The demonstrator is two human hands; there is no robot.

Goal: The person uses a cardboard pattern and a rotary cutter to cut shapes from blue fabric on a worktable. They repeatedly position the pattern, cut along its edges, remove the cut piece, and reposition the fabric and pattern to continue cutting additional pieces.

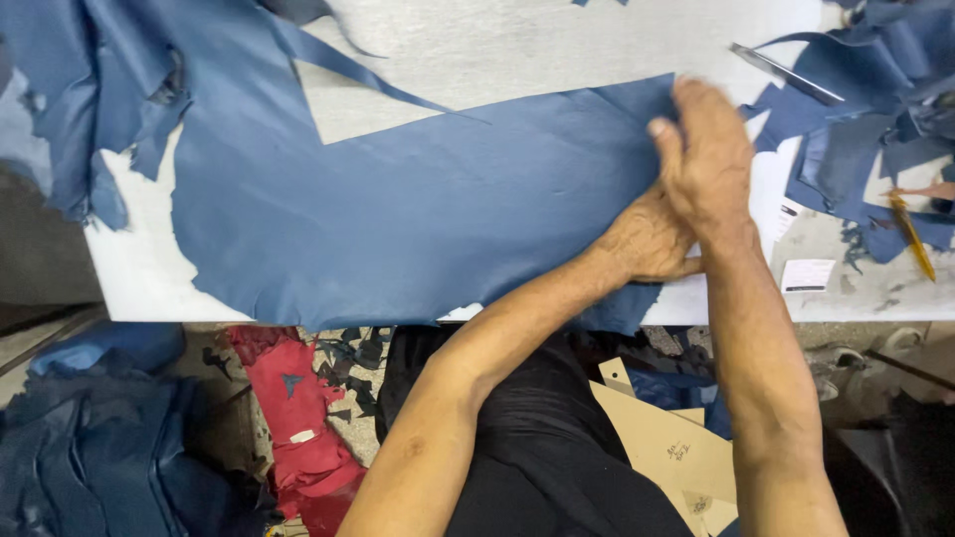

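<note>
The right hand (708,159) lies over the left hand (647,239), so the left fingers are hidden and whether they grip anything cannot be told. Right fingers sit pressed together, flat on the right edge of the big blue leather sheet (418,209), which spreads over the white table (139,278) towards nine o'clock. At one o'clock a metal blade (786,72) pokes half-buried from a heap of blue offcuts (875,129). Yellow pencil (911,237) at three o'clock. Below, cardboard patterns (667,447) cut off by the arm; red cloth (298,418) at seven o'clock.
</note>
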